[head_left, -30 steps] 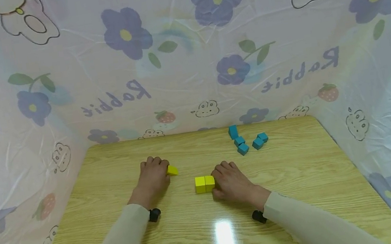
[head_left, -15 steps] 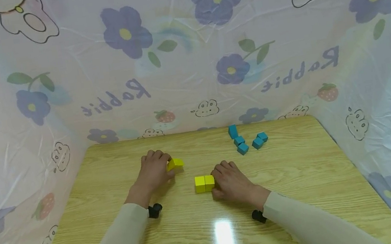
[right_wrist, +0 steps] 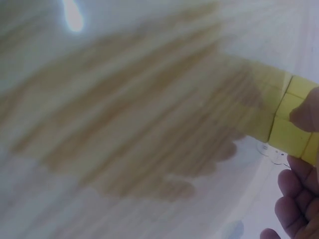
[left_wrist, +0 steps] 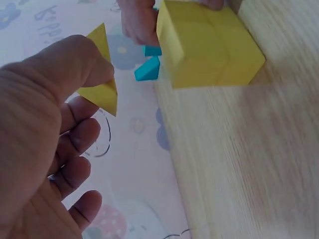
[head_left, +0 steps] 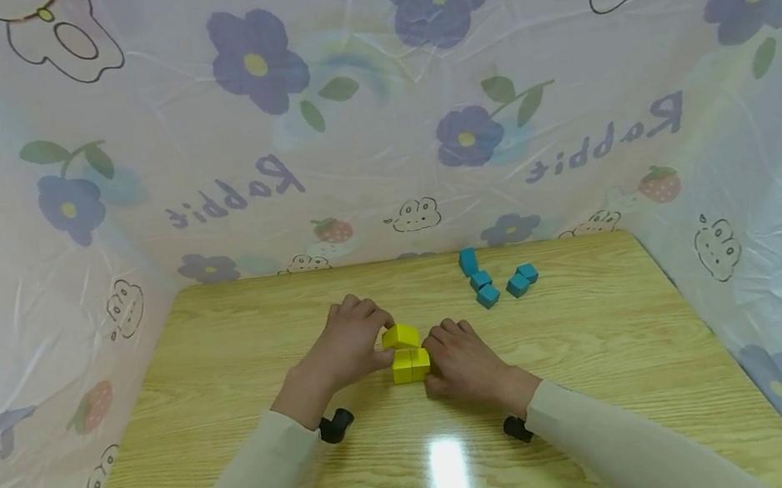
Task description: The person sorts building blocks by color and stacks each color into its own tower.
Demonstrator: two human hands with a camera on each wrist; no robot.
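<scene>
My left hand [head_left: 348, 343] pinches a yellow triangular block [left_wrist: 102, 97] between thumb and index finger; its other fingers are loosely bent in the left wrist view. It holds this block [head_left: 401, 336] just behind and above the yellow cubes [head_left: 411, 366], which sit side by side on the table. Whether the triangular block touches them I cannot tell. My right hand [head_left: 465, 363] grips the cubes from their right side. In the right wrist view its thumb [right_wrist: 306, 112] lies on the yellow cubes [right_wrist: 289, 137], with the fingers below; part of that hand is cut off by the frame.
Several blue blocks [head_left: 487, 295] lie loose near the back of the wooden table [head_left: 241, 308], right of centre. A patterned cloth [head_left: 359, 131] hangs behind the table and along both sides. Black wrist cameras [head_left: 336, 426] sit under both wrists.
The left hand has lifted the yellow triangular block from the table and carried it right, to the cubes. The right hand has stayed in place on the cubes.
</scene>
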